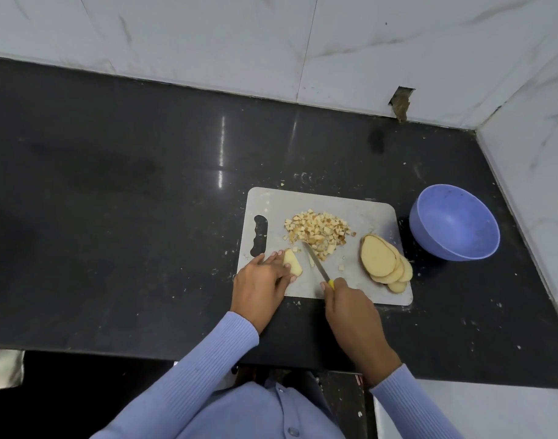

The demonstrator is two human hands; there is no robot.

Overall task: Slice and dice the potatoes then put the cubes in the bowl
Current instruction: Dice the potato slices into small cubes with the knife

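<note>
**Potato piece held on the board, knife tip down beside it**

A pale yellow potato piece [292, 263] is held flat near the front left corner of a grey rectangular plastic cutting board [369, 213], just beside the board's handle slot. It is pressed down by the fingertips of the left hand [261, 284], whose fingers are curled over its left side. Just to its right, a thin strip of potato [311, 260] is seen lying on the board against the knife blade.

A knife with a steel blade and yellow handle [317, 265] is gripped by the right hand [347, 307], the fingers being wrapped round the handle at the board's front edge. The blade is angled toward the far left, its tip resting at the near edge of a heap of small diced potato cubes [317, 231] piled at the middle of the board. A few stray cubes are scattered around the heap.

At the board's front right corner, a fanned stack of oval potato slices [379, 258] is laid, overlapping one another.

A round lavender-blue plastic bowl [454, 230] is set on the black polished stone counter [113, 185], just beyond the board's right edge, tilted slightly toward the board. Small potato bits are strewn on the counter around the board. White marble-patterned wall tiles [208, 36] are seen behind the counter.
</note>
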